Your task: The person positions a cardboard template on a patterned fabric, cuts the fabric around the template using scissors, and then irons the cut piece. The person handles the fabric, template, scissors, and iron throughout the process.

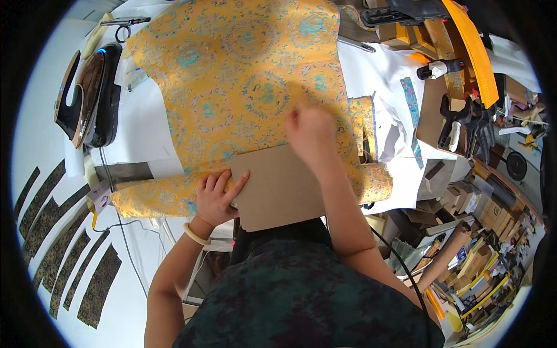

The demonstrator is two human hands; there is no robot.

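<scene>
A large piece of yellow patterned fabric (243,75) is spread over the table and hangs over its near edge. On its near part, close to my body, lies a flat brown cardboard sheet (278,191), slightly turned. My left hand (217,198) rests on the fabric at the sheet's left edge, fingers spread, with the thumb over the cardboard. Above the fabric, just beyond the sheet's far right corner, my right hand (312,132) is closed with its fingers curled together. Motion smears it a little, and anything held in it is too small or hidden to make out.
An iron (74,107) stands on its dark base (105,95) at the left, its cord trailing down. Scissors (123,30) lie at the far left. Dark patterned fabric strips (98,287) lie at lower left. Boxes (493,214) and clutter fill the right side.
</scene>
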